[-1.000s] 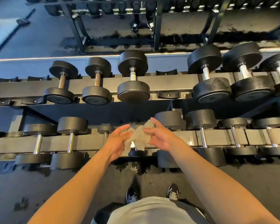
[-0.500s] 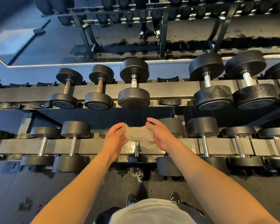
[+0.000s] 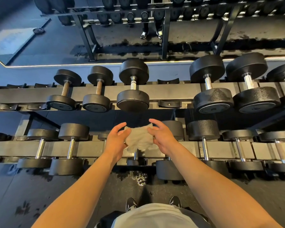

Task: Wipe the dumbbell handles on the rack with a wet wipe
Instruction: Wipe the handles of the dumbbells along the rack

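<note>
I hold a crumpled pale wet wipe (image 3: pixel 139 139) spread between both hands, in front of the lower tier of a black two-tier dumbbell rack (image 3: pixel 171 93). My left hand (image 3: pixel 116 141) pinches the wipe's left lower edge, upper fingers spread. My right hand (image 3: pixel 162 137) pinches its right edge, index finger lifted. Just below the wipe a small dumbbell's chrome handle (image 3: pixel 135 154) shows; its far end is hidden. On the upper tier straight ahead sits a larger dumbbell with a chrome handle (image 3: pixel 133 83).
Both tiers carry several black dumbbells, with brownish handles (image 3: pixel 65 88) upper left and chrome ones (image 3: pixel 204 148) elsewhere. An unfilled saddle (image 3: pixel 169 103) lies right of centre on the upper tier. A mirror (image 3: pixel 39 51) backs the rack. A wet patch (image 3: pixel 135 176) marks the floor by my shoes (image 3: pixel 131 205).
The wipe has gone from bunched and stretched between my hands to opened out flatter. My upper fingers have spread off it. The view has tilted slightly upward.
</note>
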A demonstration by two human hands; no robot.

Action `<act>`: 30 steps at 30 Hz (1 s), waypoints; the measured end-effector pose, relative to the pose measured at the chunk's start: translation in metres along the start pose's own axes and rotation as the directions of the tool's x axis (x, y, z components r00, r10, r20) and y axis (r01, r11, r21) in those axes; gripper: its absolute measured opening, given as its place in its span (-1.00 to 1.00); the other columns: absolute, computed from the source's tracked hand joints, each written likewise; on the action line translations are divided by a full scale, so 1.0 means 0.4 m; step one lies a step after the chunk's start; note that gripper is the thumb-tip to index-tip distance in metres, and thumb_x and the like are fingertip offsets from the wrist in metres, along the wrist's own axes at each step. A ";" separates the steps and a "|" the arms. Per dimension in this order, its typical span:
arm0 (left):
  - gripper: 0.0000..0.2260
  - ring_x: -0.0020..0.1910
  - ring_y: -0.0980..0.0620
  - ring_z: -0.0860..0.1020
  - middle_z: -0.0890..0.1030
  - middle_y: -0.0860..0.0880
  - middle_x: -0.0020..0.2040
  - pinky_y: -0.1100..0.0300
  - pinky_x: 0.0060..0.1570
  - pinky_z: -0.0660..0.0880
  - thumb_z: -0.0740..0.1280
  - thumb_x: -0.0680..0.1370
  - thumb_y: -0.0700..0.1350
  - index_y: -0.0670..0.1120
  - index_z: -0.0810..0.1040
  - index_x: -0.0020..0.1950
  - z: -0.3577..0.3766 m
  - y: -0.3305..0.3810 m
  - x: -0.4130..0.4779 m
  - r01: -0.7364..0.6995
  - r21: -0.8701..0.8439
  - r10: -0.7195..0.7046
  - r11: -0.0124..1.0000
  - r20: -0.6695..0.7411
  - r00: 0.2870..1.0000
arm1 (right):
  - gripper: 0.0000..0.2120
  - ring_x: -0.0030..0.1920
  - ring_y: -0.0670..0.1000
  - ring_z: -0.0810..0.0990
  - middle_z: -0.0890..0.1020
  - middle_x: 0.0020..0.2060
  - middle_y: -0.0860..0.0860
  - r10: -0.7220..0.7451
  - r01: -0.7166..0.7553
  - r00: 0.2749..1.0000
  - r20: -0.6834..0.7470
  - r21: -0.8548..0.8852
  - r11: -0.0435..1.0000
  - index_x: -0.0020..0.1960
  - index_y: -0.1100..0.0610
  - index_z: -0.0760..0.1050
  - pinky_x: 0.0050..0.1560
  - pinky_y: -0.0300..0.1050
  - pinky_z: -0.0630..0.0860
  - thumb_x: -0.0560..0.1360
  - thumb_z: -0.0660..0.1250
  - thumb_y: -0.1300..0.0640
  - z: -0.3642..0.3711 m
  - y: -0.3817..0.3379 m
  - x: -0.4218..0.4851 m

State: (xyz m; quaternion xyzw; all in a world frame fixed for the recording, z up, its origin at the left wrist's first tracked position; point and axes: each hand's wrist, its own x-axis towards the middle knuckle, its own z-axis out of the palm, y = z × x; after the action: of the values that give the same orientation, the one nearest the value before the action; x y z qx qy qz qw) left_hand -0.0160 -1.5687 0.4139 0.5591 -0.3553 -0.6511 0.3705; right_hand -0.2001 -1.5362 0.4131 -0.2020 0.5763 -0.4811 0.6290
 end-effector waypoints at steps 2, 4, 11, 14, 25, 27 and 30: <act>-0.62 0.05 -0.04 0.68 0.66 -0.09 0.15 0.06 0.01 0.62 0.42 0.59 -0.16 0.02 0.48 0.39 0.007 -0.001 -0.006 0.017 -0.031 -0.017 0.999 -0.002 1.000 | -0.63 0.08 0.08 0.69 0.64 0.14 0.10 0.004 -0.004 1.000 -0.014 -0.005 1.000 0.37 -0.03 0.46 0.05 0.02 0.67 0.63 0.29 0.26 -0.005 0.001 0.002; -0.61 0.05 0.01 0.67 0.62 -0.07 0.18 0.17 -0.10 0.62 0.42 0.59 -0.17 0.00 0.48 0.39 0.011 -0.002 -0.008 0.041 -0.074 -0.041 0.996 0.005 0.999 | -0.64 0.10 0.09 0.68 0.63 0.15 0.11 0.009 -0.010 1.000 -0.025 -0.023 1.000 0.38 0.00 0.46 0.09 0.02 0.66 0.63 0.28 0.25 -0.009 0.003 0.005; -0.78 0.04 0.11 0.66 0.61 -0.04 0.22 0.15 0.06 0.59 0.37 0.63 -0.09 0.03 0.58 0.27 0.007 -0.013 -0.009 0.126 0.006 -0.126 0.992 0.064 0.990 | -0.59 0.08 0.10 0.67 0.59 0.16 0.14 0.060 -0.058 0.998 -0.033 0.047 0.997 0.38 -0.04 0.42 -0.11 -0.07 0.67 0.62 0.27 0.32 -0.009 0.015 0.009; -0.81 -0.08 0.11 0.68 0.65 -0.12 0.17 0.23 -0.16 0.61 0.29 0.66 -0.18 -0.10 0.59 0.25 -0.008 -0.013 -0.009 0.151 0.014 -0.151 0.988 0.138 0.979 | -0.60 0.12 0.12 0.65 0.59 0.17 0.15 0.061 -0.060 0.998 -0.034 0.044 0.997 0.38 -0.02 0.43 -0.08 -0.08 0.65 0.62 0.26 0.33 -0.004 0.023 0.015; -0.58 0.07 0.08 0.67 0.64 0.03 0.23 0.13 0.07 0.61 0.25 0.61 -0.37 0.12 0.62 0.24 -0.071 0.026 0.021 0.012 0.367 -0.083 0.930 0.178 0.981 | -0.50 0.15 0.12 0.63 0.66 0.12 0.14 0.051 -0.060 0.988 0.147 0.058 0.997 0.20 0.24 0.61 0.17 0.03 0.58 0.45 0.08 0.56 -0.012 -0.001 0.029; -0.57 -0.12 0.17 0.66 0.63 0.09 0.18 0.26 -0.11 0.56 0.30 0.60 -0.33 0.16 0.59 0.28 -0.077 0.032 0.022 -0.053 0.417 -0.021 0.907 0.171 0.985 | -0.45 0.13 0.05 0.66 0.62 0.20 0.10 0.058 -0.056 0.978 0.200 -0.018 0.998 0.35 0.19 0.53 0.11 -0.02 0.63 0.49 0.14 0.57 -0.004 -0.012 0.031; -0.60 -0.16 0.12 0.63 0.59 0.10 0.23 0.23 -0.16 0.60 0.35 0.60 -0.27 0.20 0.60 0.27 -0.091 0.032 0.037 -0.114 0.483 0.054 0.868 0.135 0.989 | -0.41 0.11 0.01 0.66 0.59 0.21 0.05 0.057 -0.029 0.973 0.224 -0.127 0.991 0.43 0.13 0.46 0.08 -0.10 0.64 0.49 0.24 0.55 0.008 -0.022 0.037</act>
State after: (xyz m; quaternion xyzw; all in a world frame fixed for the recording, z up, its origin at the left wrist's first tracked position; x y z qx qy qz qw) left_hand 0.0199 -1.5893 0.4138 0.5793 -0.5535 -0.5550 0.2237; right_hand -0.2021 -1.5534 0.4132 -0.2815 0.5334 -0.4046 0.6874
